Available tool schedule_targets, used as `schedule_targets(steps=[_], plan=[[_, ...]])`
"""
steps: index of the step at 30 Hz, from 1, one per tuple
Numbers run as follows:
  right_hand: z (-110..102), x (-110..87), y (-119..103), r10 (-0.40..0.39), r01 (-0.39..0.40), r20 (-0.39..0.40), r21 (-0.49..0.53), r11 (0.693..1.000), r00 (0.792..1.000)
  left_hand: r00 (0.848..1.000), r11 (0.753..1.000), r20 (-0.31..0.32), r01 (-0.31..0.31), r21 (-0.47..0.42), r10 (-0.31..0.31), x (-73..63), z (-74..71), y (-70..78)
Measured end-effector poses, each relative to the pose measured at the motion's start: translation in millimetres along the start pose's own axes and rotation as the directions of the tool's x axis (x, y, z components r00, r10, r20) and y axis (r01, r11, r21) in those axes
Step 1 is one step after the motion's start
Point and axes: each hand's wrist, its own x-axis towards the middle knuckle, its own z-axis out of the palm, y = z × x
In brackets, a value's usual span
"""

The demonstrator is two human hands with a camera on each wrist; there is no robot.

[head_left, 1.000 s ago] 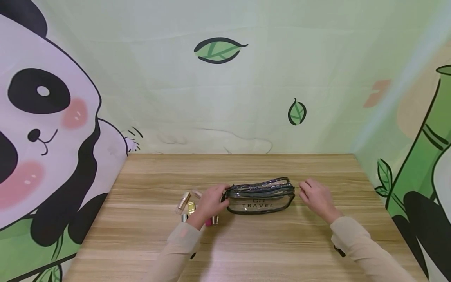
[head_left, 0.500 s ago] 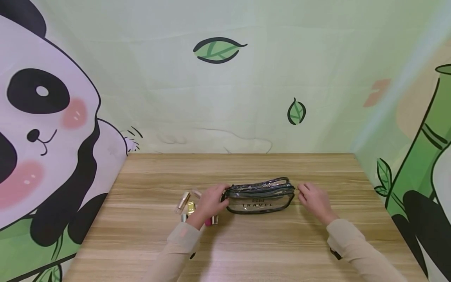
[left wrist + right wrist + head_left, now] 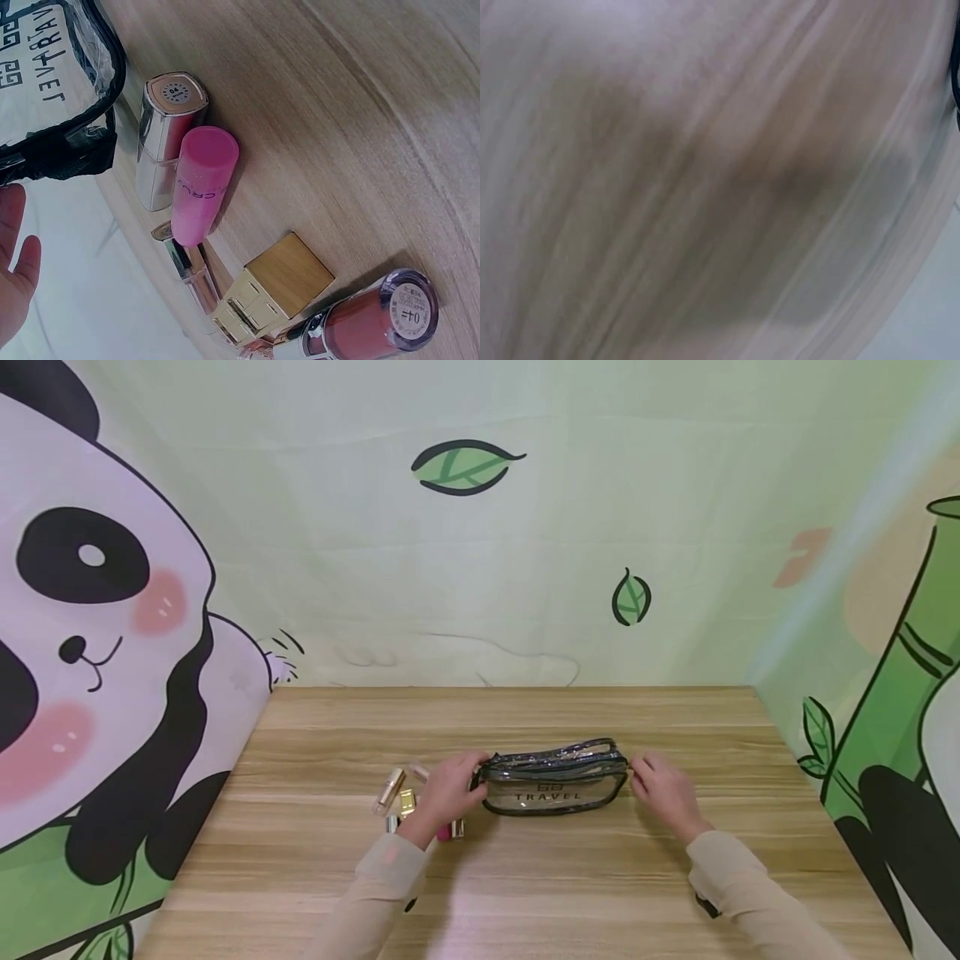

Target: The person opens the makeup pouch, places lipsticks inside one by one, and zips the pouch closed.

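A clear toiletry pouch point(image 3: 551, 783) with black piping and the word TRAVEL stands on the wooden table, its zipped top facing up. My left hand point(image 3: 448, 787) grips the pouch's left end, fingers behind and thumb in front. At the opposite end, my right hand point(image 3: 665, 795) pinches the top corner by the zip; the exact part between the fingertips is too small to make out. Close up in the left wrist view, the pouch point(image 3: 56, 82) is at the upper left, with part of my left hand point(image 3: 15, 262) below it. The right wrist view is mostly blurred tabletop.
Several lip cosmetics lie left of the pouch, partly behind my left forearm: a pink tube point(image 3: 204, 184), a silver lipstick point(image 3: 171, 135), a gold square-capped tube point(image 3: 277, 285) and a lip gloss point(image 3: 375, 319). A panda-print cloth point(image 3: 480, 568) rises behind the table point(image 3: 540, 893).
My right hand has moved a little left, from just off the pouch's right end to its corner. The left hand and the pouch have stayed nearly still.
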Motion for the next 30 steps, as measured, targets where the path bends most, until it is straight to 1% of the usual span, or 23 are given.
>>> schedule_targets(steps=[9, 13, 18, 30], plan=[[11.5, -9.9, -4.4, 0.06, -0.06, 0.003, 0.014, 0.998, 0.998, 1.0, 1.0, 0.018, 0.02, -0.011, -0.02, -0.4, -0.2, 1.1], [15.0, -12.5, -7.0, 0.105, -0.105, 0.02, 0.019, 0.994, 0.994, 1.0, 1.0, 0.01, 0.005, -0.013, -0.005, -0.4, 1.0, 0.0], [16.4, -12.9, -9.8, 0.14, -0.141, 0.043, 0.02, 0.99, 0.989, 1.0, 1.0, -0.001, -0.007, -0.013, 0.007, -0.6, 0.6, -0.1], [21.0, -14.3, -11.8, 0.176, -0.177, 0.063, 0.023, 0.984, 0.982, 1.0, 1.0, 0.0, 0.006, -0.002, -0.006, -1.0, 0.8, 0.3]])
